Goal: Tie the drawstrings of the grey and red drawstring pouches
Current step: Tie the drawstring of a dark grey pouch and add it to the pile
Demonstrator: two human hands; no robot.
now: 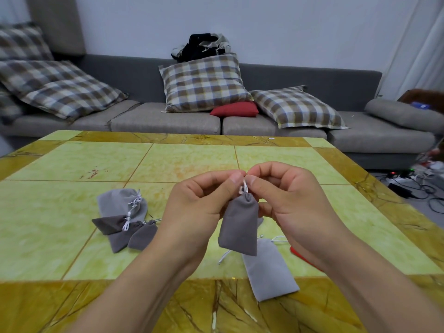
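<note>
Grey velvet-like pouch (239, 224) hangs in the air above the table (149, 164), suspended by its white drawstring (243, 188), mouth already gathered shut at the top. Left hand (199, 205) and right hand (288, 200) meet just above the mouth; thumb and forefinger of each are pressed together on the cord, other fingers curled in. Holding the pouch up by the cord lets its own weight keep the neck cinched while the cord ends are worked, so this reads as the knotting step on this pouch; whether a knot is already formed cannot be told, the fingertips hide it. To the left on the table lies a cluster of grey pouches (122, 219), overlapping one another, cords gathered at their necks; likely the finished pile, though the knots are too small to confirm. Directly below the hands lies a larger pale grey pouch (269, 270), flat, its cord loose beside it, apparently not yet tied. Red fabric (302, 257) shows just beyond the right wrist, mostly hidden by the forearm; probably a red pouch, not certain. Nothing obstructs the hands themselves; the forearm covers the red item, so it would need uncovering before pickup. Background: grey sofa (300, 126) with checked cushions (204, 82), cables on the floor at right.
</note>
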